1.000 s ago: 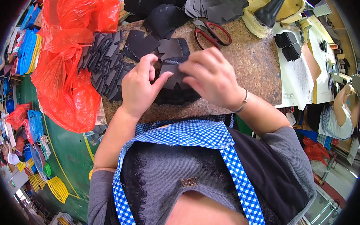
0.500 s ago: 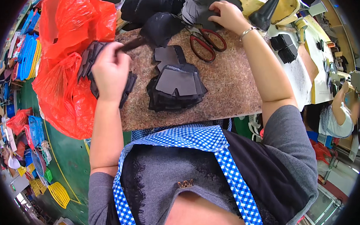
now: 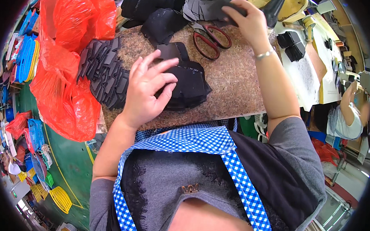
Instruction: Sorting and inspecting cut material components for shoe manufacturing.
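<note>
My left hand (image 3: 147, 89) hovers with fingers spread at the left edge of a stack of black cut pieces (image 3: 192, 87) in the middle of the speckled brown board (image 3: 240, 89). I cannot see anything gripped in it. My right hand (image 3: 243, 19) reaches to the far edge of the board, where it pinches a dark grey piece from a heap of grey cut pieces (image 3: 204, 5). A bracelet sits on that wrist.
Red-handled scissors (image 3: 211, 38) lie behind the stack. A fanned row of black pieces (image 3: 104, 77) lies at the board's left by red plastic bags (image 3: 65, 56). More black parts (image 3: 156, 11) are piled at the back. Another person (image 3: 346, 116) works at the far right.
My left hand has come back from the fanned row on the left to the middle stack. My right hand has stayed at the far grey heap.
</note>
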Tool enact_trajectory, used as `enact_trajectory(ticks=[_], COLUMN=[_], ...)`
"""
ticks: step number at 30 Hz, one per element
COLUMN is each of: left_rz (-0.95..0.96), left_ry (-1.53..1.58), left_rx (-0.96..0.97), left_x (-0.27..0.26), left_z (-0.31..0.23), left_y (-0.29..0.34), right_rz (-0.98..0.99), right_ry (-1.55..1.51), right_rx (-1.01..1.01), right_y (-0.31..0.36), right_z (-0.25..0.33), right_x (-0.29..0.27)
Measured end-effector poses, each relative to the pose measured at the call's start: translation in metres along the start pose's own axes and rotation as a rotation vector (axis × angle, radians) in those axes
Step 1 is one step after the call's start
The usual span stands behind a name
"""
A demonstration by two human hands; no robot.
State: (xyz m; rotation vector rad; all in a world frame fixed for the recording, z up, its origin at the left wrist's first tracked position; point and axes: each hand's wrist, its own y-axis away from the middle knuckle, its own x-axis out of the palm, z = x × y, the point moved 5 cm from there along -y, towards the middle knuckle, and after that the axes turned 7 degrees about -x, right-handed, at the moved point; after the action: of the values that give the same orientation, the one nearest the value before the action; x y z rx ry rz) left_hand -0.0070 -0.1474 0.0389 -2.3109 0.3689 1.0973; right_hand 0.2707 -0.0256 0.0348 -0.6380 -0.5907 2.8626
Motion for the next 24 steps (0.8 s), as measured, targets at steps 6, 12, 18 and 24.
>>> enact_trajectory(ticks=[6, 12, 18, 24], left_rz=[0.125, 0.039, 0.029, 0.091], left_ry=[0.914, 0.85, 0.405, 0.074], left_rx=[-0.625, -0.618, -0.574, -0.46], left_x=[0.012, 0.014, 0.011, 0.002], left_z=[0.008, 0.02, 0.016, 0.015], left_y=[0.006, 0.012, 0.013, 0.003], right_rz=[0.521, 0.528, 0.509, 0.601], right_ry=[-0.123, -0.141, 0.101, 0.138], right_rx=[-0.343, 0.12, -0.089, -0.75], right_y=[0.09, 0.107, 0.109, 0.116], right_z=[0.09, 0.066, 0.075, 0.09], right_x=[0.06, 0.063, 0.064, 0.069])
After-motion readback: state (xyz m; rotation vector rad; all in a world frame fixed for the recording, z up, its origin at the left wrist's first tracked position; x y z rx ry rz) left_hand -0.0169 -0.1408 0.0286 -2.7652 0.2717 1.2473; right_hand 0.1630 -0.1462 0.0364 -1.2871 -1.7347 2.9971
